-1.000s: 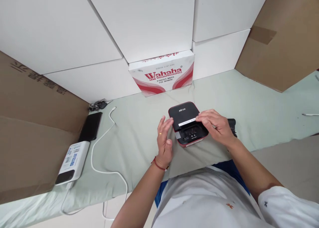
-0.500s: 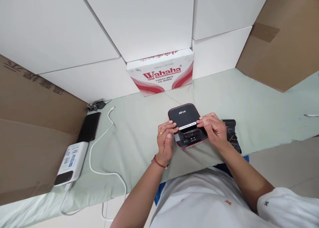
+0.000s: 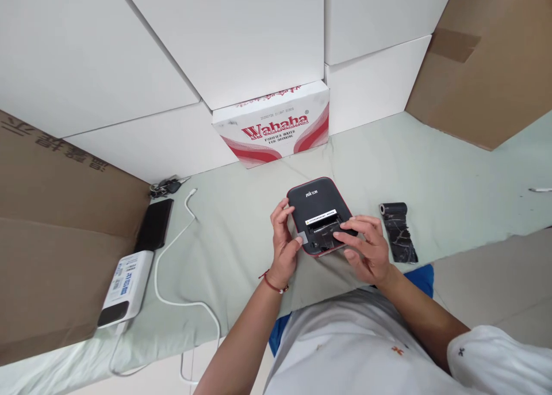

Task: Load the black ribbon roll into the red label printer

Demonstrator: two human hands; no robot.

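Observation:
A small black printer (image 3: 317, 202) with a red edge and white lettering lies on the green cloth, an open recess in its lower part. A white label strip (image 3: 320, 217) crosses it above the recess. My left hand (image 3: 284, 248) grips the printer's left side, thumb on a grey patch near the lower corner and fingers along the edge. My right hand (image 3: 366, 245) is over the recess at the lower right, fingers apart, fingertips touching there. What lies under those fingertips is partly hidden. A roll of black film (image 3: 399, 231), partly unrolled, lies to the right.
A Wahaha water carton (image 3: 276, 130) stands against white cabinets at the back. At left are a white power bank (image 3: 127, 288) with a white cable (image 3: 185, 301), a black phone (image 3: 154, 225) and keys (image 3: 168, 186). Cardboard boxes stand at left (image 3: 56, 257) and right (image 3: 478, 79).
My right hand has left the white strip and moved down over the recess, uncovering the film roll. My left hand has shifted from the strip's end to the printer's left edge.

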